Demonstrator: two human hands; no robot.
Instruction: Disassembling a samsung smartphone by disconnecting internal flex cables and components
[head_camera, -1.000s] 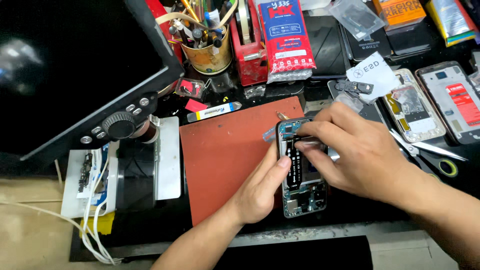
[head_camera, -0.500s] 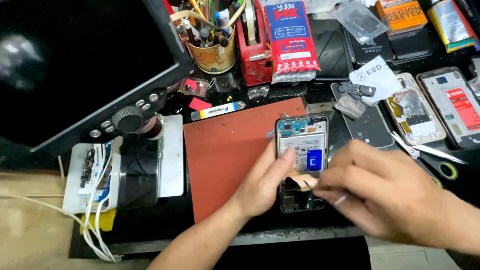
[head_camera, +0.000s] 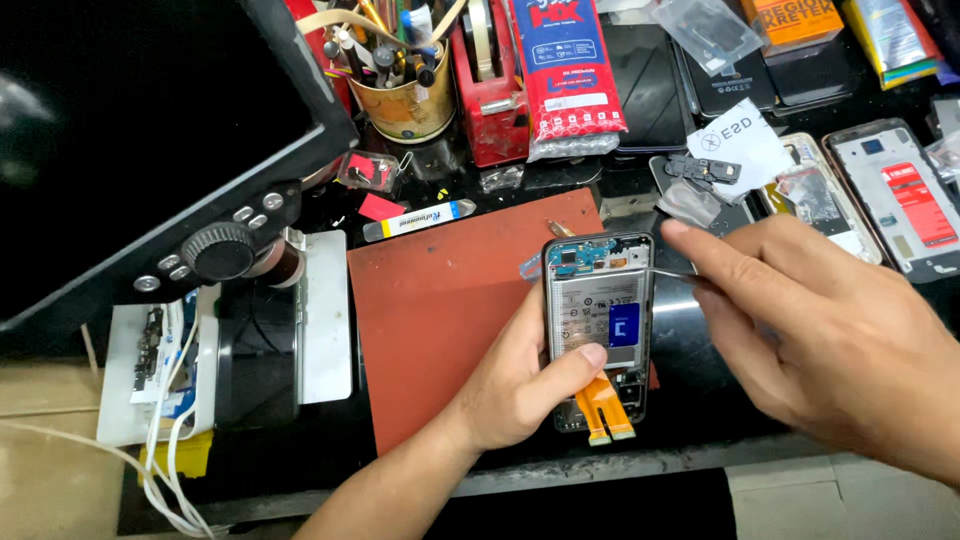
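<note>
Two hands work on an opened phone (head_camera: 598, 330) at the right edge of a red mat (head_camera: 450, 320).
Bare mat lies open to the phone's left; clutter crowds the bench behind: a red-and-blue packet (head_camera: 565, 75), a white tag (head_camera: 738, 140), a tool cup (head_camera: 405, 85). Left hand (head_camera: 520, 375) grips the phone's lower half, thumb on its white-labelled battery, above an orange flex. Right hand (head_camera: 830, 330) pinches thin tweezers (head_camera: 672, 272), fingers together, tip at the phone's upper right edge.
</note>
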